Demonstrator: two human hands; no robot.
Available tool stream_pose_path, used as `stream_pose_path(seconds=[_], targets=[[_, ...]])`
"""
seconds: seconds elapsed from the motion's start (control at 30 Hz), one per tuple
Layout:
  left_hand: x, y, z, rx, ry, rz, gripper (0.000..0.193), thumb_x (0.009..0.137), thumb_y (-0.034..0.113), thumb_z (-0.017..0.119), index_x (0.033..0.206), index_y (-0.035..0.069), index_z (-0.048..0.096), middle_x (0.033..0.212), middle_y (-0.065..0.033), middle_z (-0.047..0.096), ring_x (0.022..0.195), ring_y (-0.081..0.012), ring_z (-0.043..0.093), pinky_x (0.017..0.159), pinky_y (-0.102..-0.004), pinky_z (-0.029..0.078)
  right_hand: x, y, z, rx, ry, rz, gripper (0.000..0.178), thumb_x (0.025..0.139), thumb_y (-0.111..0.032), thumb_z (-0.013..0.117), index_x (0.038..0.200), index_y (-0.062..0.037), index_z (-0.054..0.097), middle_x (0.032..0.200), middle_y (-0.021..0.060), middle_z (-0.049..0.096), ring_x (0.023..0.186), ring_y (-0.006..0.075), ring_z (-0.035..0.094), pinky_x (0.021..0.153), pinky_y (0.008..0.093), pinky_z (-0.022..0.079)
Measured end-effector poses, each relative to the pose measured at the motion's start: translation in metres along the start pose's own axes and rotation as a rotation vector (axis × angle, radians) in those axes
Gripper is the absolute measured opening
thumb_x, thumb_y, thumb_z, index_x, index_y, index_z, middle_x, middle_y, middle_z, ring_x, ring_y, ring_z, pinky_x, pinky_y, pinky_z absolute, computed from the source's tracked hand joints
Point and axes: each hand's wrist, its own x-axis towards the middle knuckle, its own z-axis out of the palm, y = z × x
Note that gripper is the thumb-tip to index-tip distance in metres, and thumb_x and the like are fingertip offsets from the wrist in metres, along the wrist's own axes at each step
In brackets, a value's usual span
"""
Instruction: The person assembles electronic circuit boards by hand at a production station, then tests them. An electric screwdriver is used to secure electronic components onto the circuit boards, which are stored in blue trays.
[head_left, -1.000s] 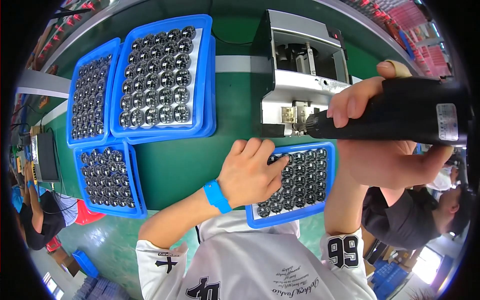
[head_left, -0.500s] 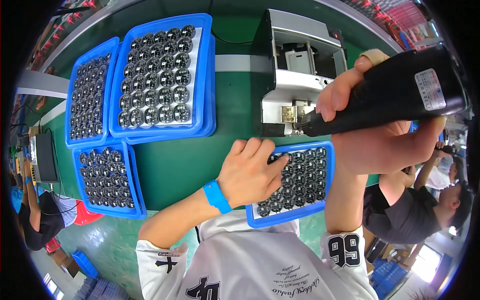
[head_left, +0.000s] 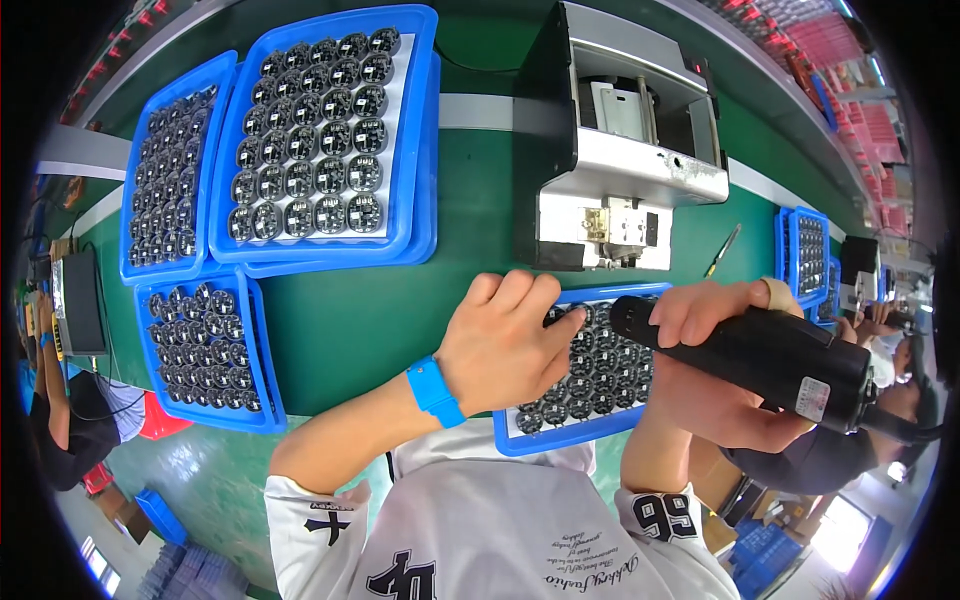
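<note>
In front of me a blue tray (head_left: pixel 575 439) holds rows of round black parts with small circuit boards. My left hand (head_left: pixel 497 338) reaches over its upper left corner. Its fingers are curled and closed on one round black part (head_left: pixel 553 314), mostly covered by them. My right hand (head_left: pixel 700 395) wraps round a black corded electric screwdriver (head_left: pixel 775 358), held almost level. Its front end points left, above the tray's upper rows and close to my left fingertips. The tip itself is hard to make out.
A metal machine (head_left: pixel 640 170), apparently a screw feeder, stands beyond the tray. Stacked blue trays (head_left: pixel 426 130) of similar parts are at left, with a smaller tray (head_left: pixel 268 350) nearer. A thin pen-like tool (head_left: pixel 722 250) lies right of the machine. Other people sit at both sides.
My right hand has drawn the screwdriver back from the machine, down and left to above the tray. My left hand stays in place. The view has shifted slightly.
</note>
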Motion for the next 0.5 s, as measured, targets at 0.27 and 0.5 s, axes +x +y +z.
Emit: stream_pose_path(seconds=[0.27,0.5], targets=[[0.001,0.001,0.000,0.012,0.013,0.010,0.034,0.077,0.025,0.079,0.108,0.014,0.082,0.099,-0.0052,0.053,0.095,-0.0247,0.054,0.080,-0.0392,0.041,-0.004,0.007,-0.006,-0.118,-0.022,-0.006,0.102,0.091,-0.088,0.036,0.138,-0.0003,0.055,0.081,0.0170,0.062,0.064,0.0298,0.059,0.065,0.0453,0.051],[0.000,0.000,-0.001,0.016,0.003,0.003,0.034,0.076,0.025,0.079,0.108,0.013,0.082,0.098,-0.0051,0.053,0.095,-0.0245,0.054,0.080,-0.0391,0.041,-0.007,0.018,-0.006,-0.090,-0.006,-0.028,0.105,0.090,-0.090,0.037,0.138,0.0020,0.053,0.081,0.0175,0.062,0.064,0.0291,0.060,0.065,0.0445,0.052]])
